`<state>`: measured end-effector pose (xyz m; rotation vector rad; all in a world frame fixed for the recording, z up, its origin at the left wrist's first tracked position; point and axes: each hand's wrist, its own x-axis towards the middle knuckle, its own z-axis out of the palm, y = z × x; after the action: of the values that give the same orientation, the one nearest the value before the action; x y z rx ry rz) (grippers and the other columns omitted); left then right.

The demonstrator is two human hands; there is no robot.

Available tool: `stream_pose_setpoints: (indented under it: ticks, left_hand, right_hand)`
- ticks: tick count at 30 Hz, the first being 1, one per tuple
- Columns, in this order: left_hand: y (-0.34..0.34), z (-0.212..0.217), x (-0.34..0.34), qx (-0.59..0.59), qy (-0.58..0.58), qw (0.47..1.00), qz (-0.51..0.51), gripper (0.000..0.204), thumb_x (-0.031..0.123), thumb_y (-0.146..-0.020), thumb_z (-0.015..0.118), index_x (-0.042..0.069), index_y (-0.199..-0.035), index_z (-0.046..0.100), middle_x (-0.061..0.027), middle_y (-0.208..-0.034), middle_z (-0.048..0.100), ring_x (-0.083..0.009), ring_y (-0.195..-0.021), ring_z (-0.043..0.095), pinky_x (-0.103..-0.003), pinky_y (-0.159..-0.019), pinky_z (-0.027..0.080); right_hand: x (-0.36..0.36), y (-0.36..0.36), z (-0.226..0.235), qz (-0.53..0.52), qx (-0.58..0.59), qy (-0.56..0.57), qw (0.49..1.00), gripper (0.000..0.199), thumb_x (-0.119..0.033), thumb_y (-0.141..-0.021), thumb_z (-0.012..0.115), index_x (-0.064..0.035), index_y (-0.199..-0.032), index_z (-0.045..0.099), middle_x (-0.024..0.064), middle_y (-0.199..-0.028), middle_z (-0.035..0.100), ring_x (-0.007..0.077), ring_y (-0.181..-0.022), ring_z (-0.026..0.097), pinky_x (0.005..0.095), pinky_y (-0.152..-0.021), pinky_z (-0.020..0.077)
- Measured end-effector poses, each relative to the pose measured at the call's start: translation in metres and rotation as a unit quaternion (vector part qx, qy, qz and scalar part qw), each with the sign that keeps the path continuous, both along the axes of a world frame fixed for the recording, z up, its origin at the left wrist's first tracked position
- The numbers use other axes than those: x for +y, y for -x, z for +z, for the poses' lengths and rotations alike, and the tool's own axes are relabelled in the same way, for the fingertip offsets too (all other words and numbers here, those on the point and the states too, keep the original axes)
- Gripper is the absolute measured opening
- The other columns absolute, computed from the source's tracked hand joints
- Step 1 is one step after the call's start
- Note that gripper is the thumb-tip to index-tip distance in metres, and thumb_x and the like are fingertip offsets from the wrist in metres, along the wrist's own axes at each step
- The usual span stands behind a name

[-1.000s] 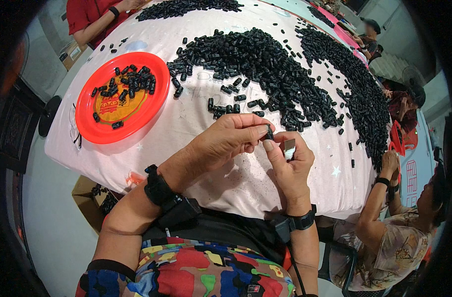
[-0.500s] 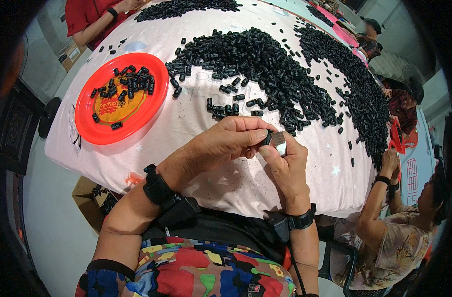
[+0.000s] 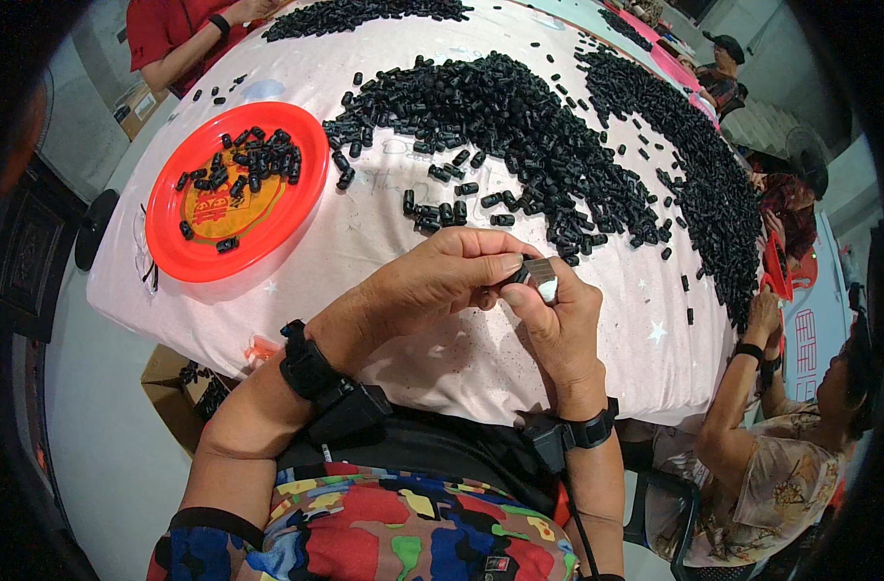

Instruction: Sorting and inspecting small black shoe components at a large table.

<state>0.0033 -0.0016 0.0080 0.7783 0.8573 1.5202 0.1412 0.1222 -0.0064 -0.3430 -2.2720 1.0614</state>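
Now closer, metal strip (image 3: pixel 543 278), black piece (image 3: pixel 517 276)

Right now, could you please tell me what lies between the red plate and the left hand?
The head view shows pale pink tablecloth between the red plate and the left hand.

Pink tablecloth (image 3: pixel 359 234) is offering open passage between the red plastic tray (image 3: pixel 163 228) and the left hand (image 3: pixel 451 271), while heaped black cylindrical pieces (image 3: pixel 490 121) are blocking the way ahead; bare cloth is also stretching rightward from the right hand (image 3: pixel 563 315).
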Motion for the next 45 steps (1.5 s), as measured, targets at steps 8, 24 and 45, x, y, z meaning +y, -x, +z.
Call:
stream_pose_setpoints:
  ticks: [8, 24, 45]
  left_hand:
    - [0.0016, -0.0041, 0.0004, 0.020, -0.002, 1.000, 0.008, 0.034, 0.027, -0.090, 0.061, 0.004, -0.116, 0.060, 0.0046, -0.092, 0.063, 0.0005, -0.069, 0.047, -0.015, -0.060, 0.037]
    - [-0.0027, -0.0005, 0.0019, 0.015, 0.011, 0.999, 0.031, 0.028, 0.026, -0.091, 0.059, 0.004, -0.108, 0.061, 0.0054, -0.080, 0.058, -0.0019, -0.067, 0.045, -0.017, -0.062, 0.038]
    - [0.0003, -0.0064, 0.0007, 0.019, 0.003, 0.999, 0.026, 0.029, 0.026, -0.090, 0.062, 0.005, -0.110, 0.062, 0.0060, -0.084, 0.060, -0.0014, -0.071, 0.047, -0.017, -0.063, 0.037]
  right_hand:
    - [-0.0004, -0.0009, 0.0026, -0.011, -0.021, -0.019, 1.000, 0.044, -0.045, -0.078, 0.072, -0.0025, -0.086, 0.064, 0.0095, -0.063, 0.065, 0.0168, -0.056, 0.065, 0.0268, -0.048, 0.0480]
    - [0.0006, -0.0002, -0.0016, -0.016, -0.003, -0.027, 1.000, 0.045, -0.047, -0.079, 0.070, -0.0033, -0.084, 0.063, 0.0087, -0.058, 0.061, 0.0179, -0.052, 0.063, 0.0274, -0.045, 0.0454]
    - [-0.0026, 0.0008, 0.0031, 0.013, -0.016, 0.023, 1.000, 0.035, -0.038, -0.082, 0.071, -0.0028, -0.086, 0.067, 0.0066, -0.060, 0.063, 0.0127, -0.053, 0.062, 0.0252, -0.046, 0.0451]
